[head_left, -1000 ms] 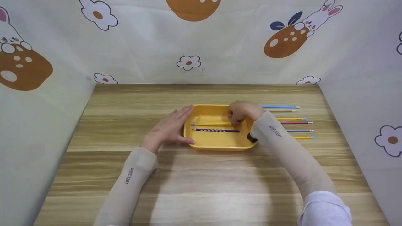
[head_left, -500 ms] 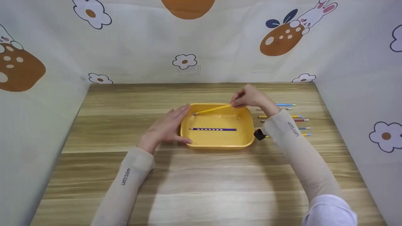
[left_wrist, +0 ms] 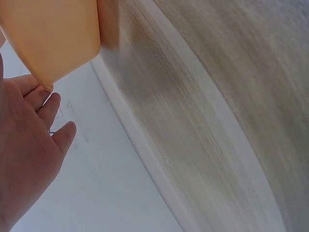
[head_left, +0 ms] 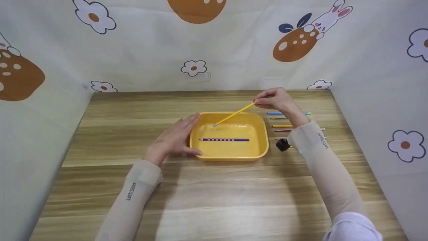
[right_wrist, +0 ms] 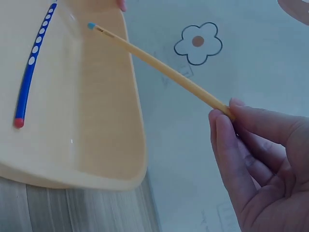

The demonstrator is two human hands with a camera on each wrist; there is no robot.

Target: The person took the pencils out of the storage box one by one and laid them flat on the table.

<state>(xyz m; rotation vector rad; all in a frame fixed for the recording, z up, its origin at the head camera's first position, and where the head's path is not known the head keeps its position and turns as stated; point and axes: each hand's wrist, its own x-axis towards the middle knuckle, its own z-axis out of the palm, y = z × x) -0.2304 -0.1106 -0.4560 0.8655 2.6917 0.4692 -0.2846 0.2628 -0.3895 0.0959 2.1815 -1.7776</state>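
My right hand (head_left: 275,100) pinches one end of a yellow pencil (head_left: 235,113) between thumb and fingertips. Its blue-tipped end slants down over the far part of a yellow plastic tray (head_left: 230,158). Inside that tray lies a blue-purple pencil (head_left: 225,139) with white oval spots; the right wrist view shows its red end. My left hand (head_left: 175,137) is spread against the tray's left side, thumb at the front corner and fingers along the far corner. In the left wrist view, the fingertips touch the tray's rim (left_wrist: 46,85).
Several pencils lie side by side right of the tray, among them a light blue pencil (head_left: 276,113) and a dark red pencil (head_left: 282,130), partly hidden by my right forearm. A black wrist camera (head_left: 283,145) hangs beneath that wrist. A patterned cloth wall (head_left: 150,60) borders the wooden table (head_left: 234,194).
My right hand has lifted the yellow pencil from the tray floor and moved up and to the right, tilting it. The spotted pencil stays in the tray; my left hand keeps its place on the tray.
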